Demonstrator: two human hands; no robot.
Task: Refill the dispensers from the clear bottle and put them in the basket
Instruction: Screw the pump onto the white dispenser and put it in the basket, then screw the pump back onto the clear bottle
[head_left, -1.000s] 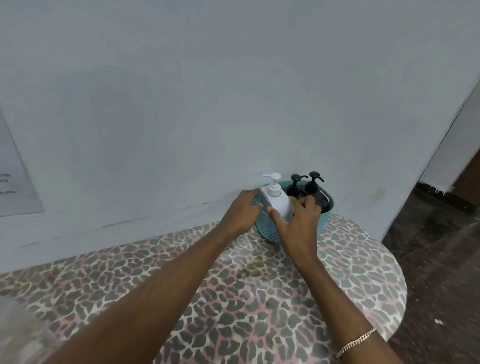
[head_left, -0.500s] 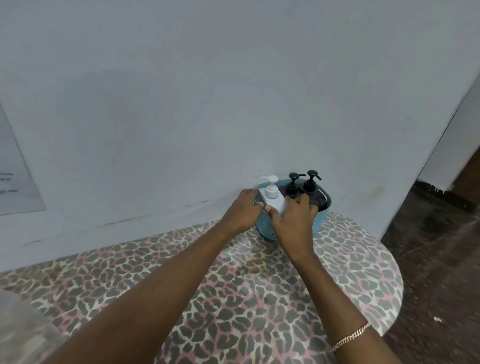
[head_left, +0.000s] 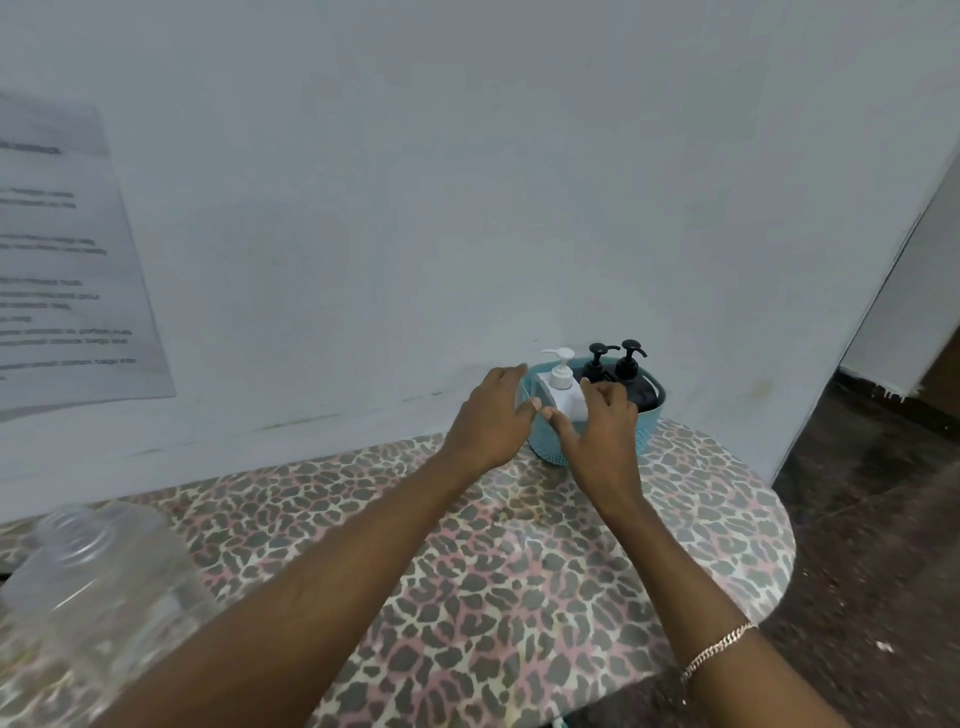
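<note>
A teal perforated basket (head_left: 647, 422) stands on the table against the wall. Two black pump dispensers (head_left: 598, 364) (head_left: 630, 362) stand upright in its right half. A white pump dispenser (head_left: 563, 391) stands in its left half, low between my hands. My right hand (head_left: 605, 434) wraps the white dispenser's front and right side. My left hand (head_left: 491, 415) grips the basket's left rim. The clear bottle (head_left: 93, 587), uncapped and blurred, stands at the near left.
The table wears a leopard-print cover (head_left: 519, 571) and ends in a rounded edge on the right. The grey wall runs directly behind the basket. A printed sheet (head_left: 62, 260) hangs on the wall at left. Dark floor (head_left: 872, 519) lies to the right.
The white dispenser has sunk lower into the basket with my right hand following it down. My left hand has stayed on the rim. The view has shifted, bringing the clear bottle into sight.
</note>
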